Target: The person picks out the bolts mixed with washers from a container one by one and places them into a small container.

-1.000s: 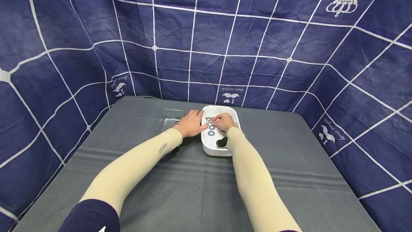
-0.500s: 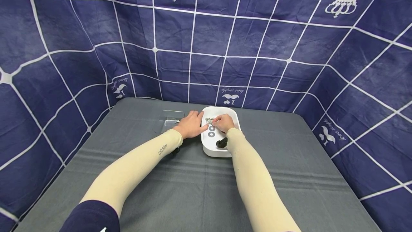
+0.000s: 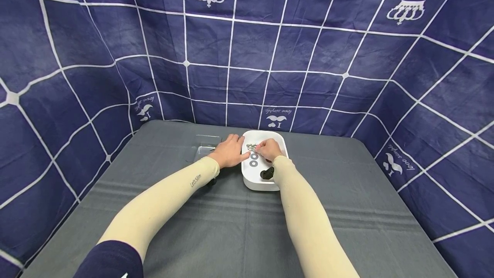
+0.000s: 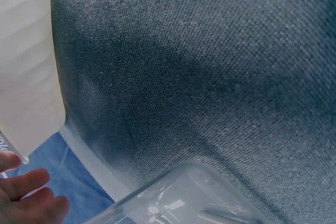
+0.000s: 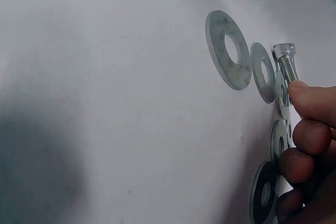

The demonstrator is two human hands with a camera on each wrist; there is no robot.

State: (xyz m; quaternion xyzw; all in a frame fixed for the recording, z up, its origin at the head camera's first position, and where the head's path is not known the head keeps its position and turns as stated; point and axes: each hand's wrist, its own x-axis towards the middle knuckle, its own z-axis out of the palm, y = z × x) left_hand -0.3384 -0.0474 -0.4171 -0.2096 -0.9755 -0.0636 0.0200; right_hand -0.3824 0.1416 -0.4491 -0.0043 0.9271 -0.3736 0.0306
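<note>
A white tray (image 3: 262, 187) holds a small heap of metal screws (image 3: 251, 146) and several flat washers (image 3: 253, 163). My right hand (image 3: 271, 149) reaches into it with curled fingers beside the heap. In the right wrist view, the thumb and fingers pinch a socket head screw (image 5: 285, 51) whose knurled head shows past the thumb tip. Washers (image 5: 216, 43) lie in front of those fingers. My left hand (image 3: 228, 152) rests at the tray's left rim, its fingers extended and touching the edge; in the left wrist view its fingers (image 4: 31, 182) look loosely bent and hold nothing.
Left of the left hand lies a clear plastic box (image 4: 194, 179) with metal screws inside. A black object (image 3: 267, 173) sits in the tray's front right, partly behind the right sleeve. A grey cloth (image 3: 173, 226) covers the table; blue gridded curtains (image 3: 247, 80) surround it.
The head view has tilted slightly, so everything sits a little lower in the frame. Both hands stay in nearly the same places at the tray.
</note>
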